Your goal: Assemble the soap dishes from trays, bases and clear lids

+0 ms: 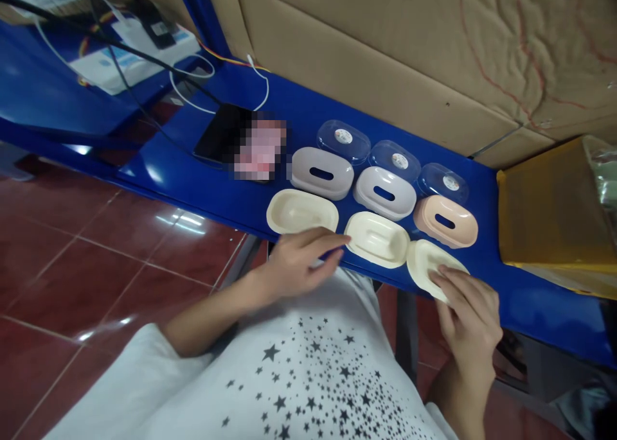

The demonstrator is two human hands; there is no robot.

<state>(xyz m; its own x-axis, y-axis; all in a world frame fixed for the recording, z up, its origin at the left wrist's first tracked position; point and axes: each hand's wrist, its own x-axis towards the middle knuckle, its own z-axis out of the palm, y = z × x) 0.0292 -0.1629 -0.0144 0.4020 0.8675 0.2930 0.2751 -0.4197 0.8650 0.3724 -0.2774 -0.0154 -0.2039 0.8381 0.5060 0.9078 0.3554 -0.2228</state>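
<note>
Three cream oval soap dish bases form the front row on the blue table: a left base (299,210), a middle base (373,239) and a right base (427,260). My right hand (470,305) grips the right base at its near edge, fingertips inside it and thumb low by the rim. My left hand (306,263) is open, fingers stretched out in front of the left base, with the fingertips by the edge of the middle base. Behind lie slotted oval trays: a greyish one (301,170), a pale lilac one (371,182) and a peach one (436,210).
Clear lids with round stickers, a left lid (332,148), a middle lid (385,157) and a right lid (431,182), make the back row. A phone (260,148) with a blurred screen, cables and a power strip (116,67) are leftward. A taped box (549,215) stands right.
</note>
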